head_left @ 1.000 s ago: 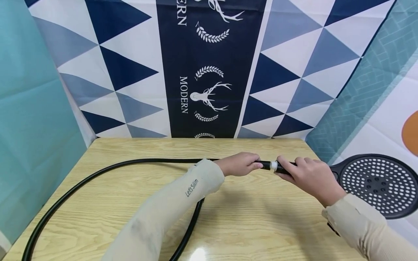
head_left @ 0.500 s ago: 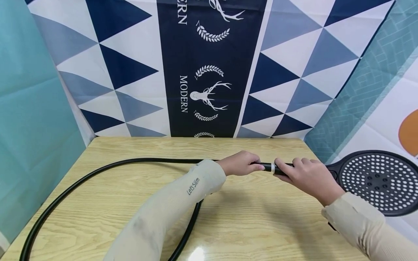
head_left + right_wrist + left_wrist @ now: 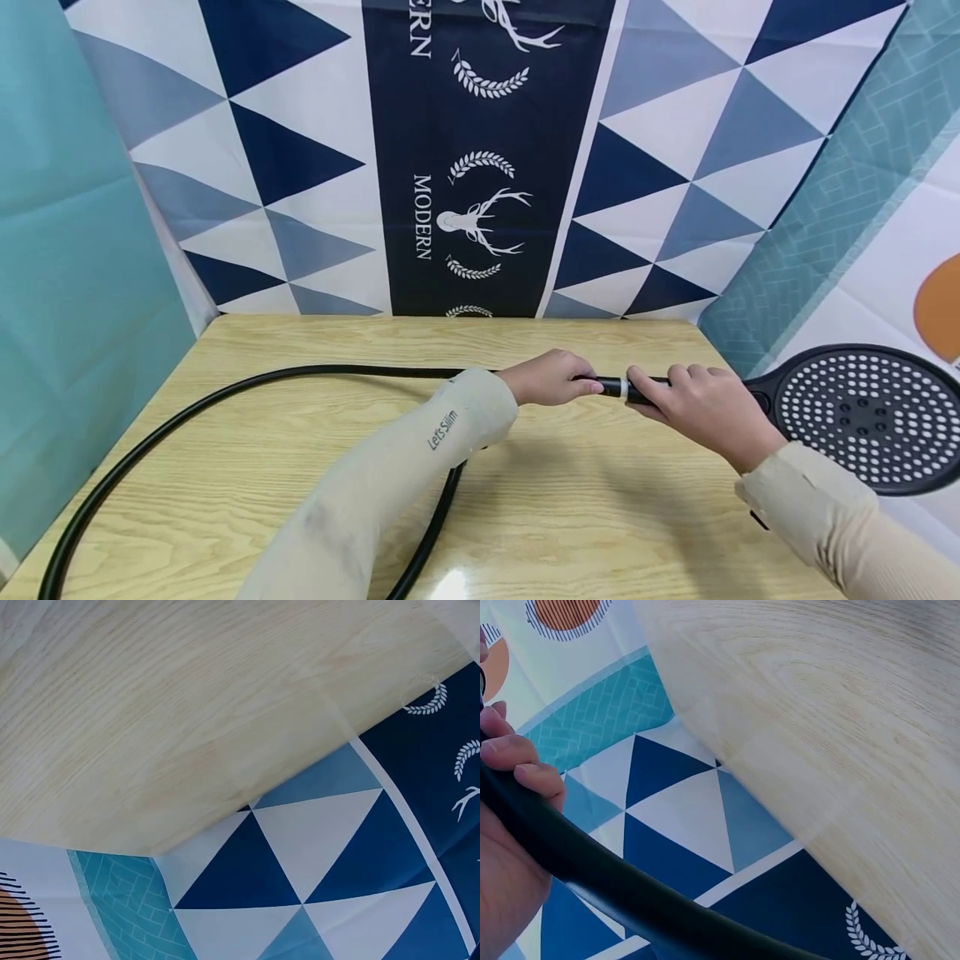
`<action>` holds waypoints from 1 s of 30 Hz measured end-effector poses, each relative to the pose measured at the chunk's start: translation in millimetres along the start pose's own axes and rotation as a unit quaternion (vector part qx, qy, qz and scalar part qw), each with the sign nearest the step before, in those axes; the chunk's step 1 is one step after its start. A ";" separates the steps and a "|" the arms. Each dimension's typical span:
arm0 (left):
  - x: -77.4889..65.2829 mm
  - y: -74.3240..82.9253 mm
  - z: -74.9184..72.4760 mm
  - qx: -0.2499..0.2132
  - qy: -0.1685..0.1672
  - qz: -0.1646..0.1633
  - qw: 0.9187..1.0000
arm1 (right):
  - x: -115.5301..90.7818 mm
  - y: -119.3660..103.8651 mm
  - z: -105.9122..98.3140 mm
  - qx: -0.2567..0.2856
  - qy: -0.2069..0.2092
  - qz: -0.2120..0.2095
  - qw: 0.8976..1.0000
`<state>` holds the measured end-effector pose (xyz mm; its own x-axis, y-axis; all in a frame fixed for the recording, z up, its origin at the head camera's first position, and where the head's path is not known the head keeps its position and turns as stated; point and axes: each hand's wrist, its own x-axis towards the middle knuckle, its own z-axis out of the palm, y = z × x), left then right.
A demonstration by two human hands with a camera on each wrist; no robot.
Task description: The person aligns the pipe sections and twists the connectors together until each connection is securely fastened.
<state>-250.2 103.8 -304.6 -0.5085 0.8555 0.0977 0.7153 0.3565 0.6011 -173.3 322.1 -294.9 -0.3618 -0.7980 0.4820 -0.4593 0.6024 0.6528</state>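
In the head view my left hand [image 3: 549, 377] grips a black hose [image 3: 360, 369] close to its end fitting [image 3: 611, 387]. My right hand [image 3: 708, 408] holds the handle of a black handheld shower head [image 3: 866, 418], whose round face carries many pale nozzles. Hose end and handle meet in line between the hands, with a thin white band [image 3: 623, 389] showing at the joint. Both are held above the table. The left wrist view has curled fingers [image 3: 516, 754] around the hose at its left edge. The right wrist view shows neither the right hand nor the shower head.
A light wooden table [image 3: 570, 517] lies below. The hose loops across its left side and runs off the near edge, partly behind the left sleeve [image 3: 420, 467]. Patterned cloth [image 3: 307, 175] hangs at the back, with a teal sheet [image 3: 82, 250] on the left.
The white band at the joint has narrowed as hose fitting and handle came closer together. The right hand and shower head have shifted slightly left; the left hand has barely moved.
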 end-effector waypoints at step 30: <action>-1.0 -2.4 9.8 0.011 0.053 0.020 0.998 | -2.0 1.6 1.9 0.011 -0.015 0.006 1.000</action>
<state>-246.7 105.8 -314.0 -0.5259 0.8254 0.2054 0.7460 0.3316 0.5776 -174.8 324.7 -296.0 -0.3910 -0.7906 0.4713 -0.4731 0.6119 0.6339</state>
